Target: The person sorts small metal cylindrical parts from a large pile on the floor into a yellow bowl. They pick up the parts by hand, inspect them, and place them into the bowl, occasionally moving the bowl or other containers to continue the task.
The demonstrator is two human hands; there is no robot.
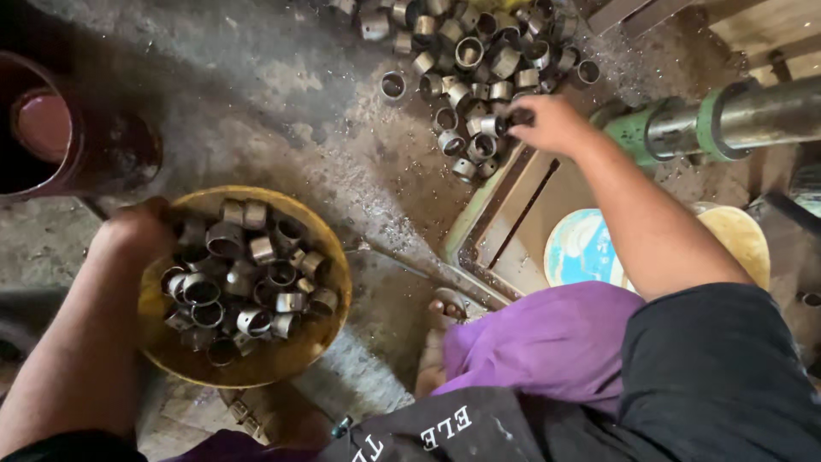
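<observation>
Nearest the camera: a black garment with pale lettering and purple cloth (pixel 547 342) over the lap, with bare toes (pixel 438 329) just showing at the cloth's edge on the gritty floor. To the left: the left hand (pixel 132 235), gripping the rim of a round yellowish bowl (pixel 329 257), fingers wrapped over the near-left edge and closed on it, thumb side hidden. Inside the bowl: a loose heap of short metal ring bushes (pixel 248 287), grey and shiny, some upright, some tipped on their sides. Just right of the bowl: a shallow, pale green-rimmed metal tray (pixel 492 235) with a dark slit along its bottom, and beside it a round disc in blue and white (pixel 581 248) and a yellowish round lid (pixel 740 235), both partly hidden by the forearm. Farther out: the right hand (pixel 552 124), stretched forward to the near edge of a big pile of the same metal rings (pixel 479 60) spread on the floor, fingertips pinched on a single ring (pixel 494 126), the rest of the fingers curled. At the right: a steel shaft with green collars (pixel 718 124), lying across the view. At the far left: a dark reddish cylindrical container (pixel 60 128), open at the top, well apart from the bowl.
</observation>
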